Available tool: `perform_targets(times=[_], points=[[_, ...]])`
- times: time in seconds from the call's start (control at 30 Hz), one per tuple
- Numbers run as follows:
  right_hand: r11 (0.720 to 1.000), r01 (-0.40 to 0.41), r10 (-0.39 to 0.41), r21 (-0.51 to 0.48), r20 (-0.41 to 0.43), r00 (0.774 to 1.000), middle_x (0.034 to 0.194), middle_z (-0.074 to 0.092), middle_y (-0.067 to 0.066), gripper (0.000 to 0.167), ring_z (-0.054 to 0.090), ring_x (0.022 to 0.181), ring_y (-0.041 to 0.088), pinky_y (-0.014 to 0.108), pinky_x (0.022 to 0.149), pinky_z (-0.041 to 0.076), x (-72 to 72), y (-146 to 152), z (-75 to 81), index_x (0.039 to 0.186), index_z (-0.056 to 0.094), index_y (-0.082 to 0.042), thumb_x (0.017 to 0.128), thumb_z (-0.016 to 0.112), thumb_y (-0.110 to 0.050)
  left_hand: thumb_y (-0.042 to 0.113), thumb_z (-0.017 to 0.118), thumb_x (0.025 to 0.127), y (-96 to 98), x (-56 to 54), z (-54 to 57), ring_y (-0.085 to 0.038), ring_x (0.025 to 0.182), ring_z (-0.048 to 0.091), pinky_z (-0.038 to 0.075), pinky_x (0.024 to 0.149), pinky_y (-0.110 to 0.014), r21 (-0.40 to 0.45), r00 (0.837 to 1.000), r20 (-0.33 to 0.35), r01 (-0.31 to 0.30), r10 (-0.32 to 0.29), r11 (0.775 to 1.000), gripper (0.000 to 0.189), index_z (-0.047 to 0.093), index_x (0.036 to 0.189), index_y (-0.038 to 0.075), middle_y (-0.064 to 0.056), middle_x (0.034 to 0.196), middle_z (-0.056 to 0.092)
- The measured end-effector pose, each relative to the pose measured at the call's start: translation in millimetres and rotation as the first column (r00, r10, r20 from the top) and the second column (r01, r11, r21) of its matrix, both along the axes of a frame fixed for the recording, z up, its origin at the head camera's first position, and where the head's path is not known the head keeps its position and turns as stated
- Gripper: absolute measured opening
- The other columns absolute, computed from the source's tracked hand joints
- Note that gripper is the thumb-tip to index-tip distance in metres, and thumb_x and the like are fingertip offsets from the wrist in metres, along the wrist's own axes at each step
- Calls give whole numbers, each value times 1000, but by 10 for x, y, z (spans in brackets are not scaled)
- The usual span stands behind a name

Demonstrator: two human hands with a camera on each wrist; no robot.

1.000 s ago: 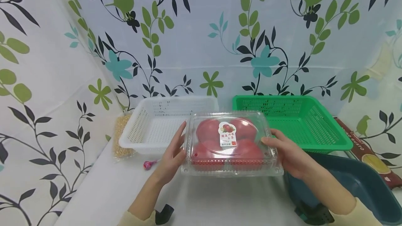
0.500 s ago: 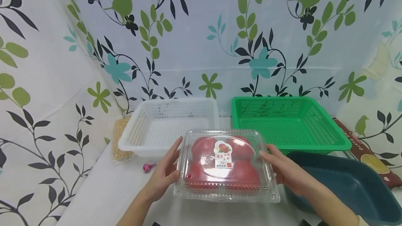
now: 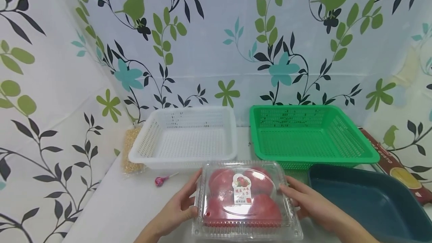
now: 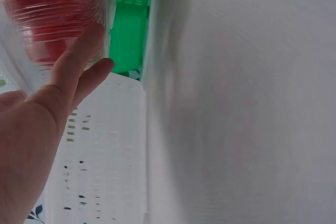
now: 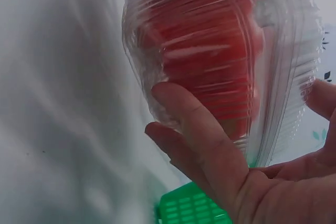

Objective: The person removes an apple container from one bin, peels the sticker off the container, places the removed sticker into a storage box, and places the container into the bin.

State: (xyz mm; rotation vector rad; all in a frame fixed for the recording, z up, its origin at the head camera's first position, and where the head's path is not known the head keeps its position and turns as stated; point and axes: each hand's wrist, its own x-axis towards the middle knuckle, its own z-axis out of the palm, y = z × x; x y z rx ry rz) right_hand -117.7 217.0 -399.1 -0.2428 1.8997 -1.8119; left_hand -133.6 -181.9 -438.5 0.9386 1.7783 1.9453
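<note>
Both your left hand [image 3: 180, 210] and right hand [image 3: 308, 201] grip a clear box [image 3: 248, 234] of red fruit [image 3: 264, 210] by opposite sides, nearer you than the white basket [image 3: 182, 161].

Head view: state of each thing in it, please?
Clear box: closed, red fruit inside
Left hand: gripping the box
Right hand: gripping the box
White basket: upright, open-topped
Green basket: upright, open-topped
Blue basin: upright, open-topped
Lollipop: lying down
Grain bag: partly hidden, seal unclear
Brown package: partly hidden
</note>
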Motion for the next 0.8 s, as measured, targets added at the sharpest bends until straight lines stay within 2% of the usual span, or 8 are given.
perform_targets(times=[0.13, 0.33, 0.47, 0.63, 0.8], points=[[998, 39, -40, 53, 11, 999, 137, 53, 26, 75, 67, 99, 31, 47, 79, 59, 10, -52, -81, 154, 13, 13, 108, 47, -35, 30, 64, 100, -20, -21, -90, -28, 131, 53, 52, 99, -45, -2, 999, 42, 10, -10, 1000, 87, 6, 164, 19, -38, 158, 15], [988, 90, -89, 126, -9, 996, 137, 52, 33, 72, 65, 104, 32, 46, 81, 59, -16, -112, -148, 149, 26, 18, 108, 47, -38, 30, 67, 97, -29, -107, -182, -37, 129, 53, 51, 99, -42, -56, 997, 78, -6, 10, 998, 90, 8, 164, 21, -38, 157, 17], [987, 104, -102, 123, -22, 995, 138, 49, 37, 69, 64, 107, 32, 46, 81, 59, -41, -123, -201, 146, 29, 20, 109, 45, -36, 34, 69, 94, -35, -162, -233, -43, 131, 50, 51, 100, -43, -63, 995, 100, -4, 10, 998, 93, 8, 164, 22, -37, 158, 18], [990, 99, -97, 104, -26, 995, 138, 48, 38, 66, 65, 105, 33, 46, 79, 60, -55, -121, -252, 144, 31, 21, 109, 44, -33, 33, 70, 93, -29, -192, -269, -41, 132, 49, 49, 102, -43, -66, 990, 138, 5, 4, 998, 94, 9, 164, 22, -35, 159, 18], [990, 100, -98, 95, -25, 995, 137, 48, 38, 70, 65, 105, 35, 46, 80, 59, -66, -110, -256, 145, 25, 23, 109, 44, -35, 33, 72, 92, -15, -218, -261, -43, 132, 49, 49, 102, -43, -68, 990, 137, -9, 19, 998, 95, 10, 164, 22, -35, 158, 20]])
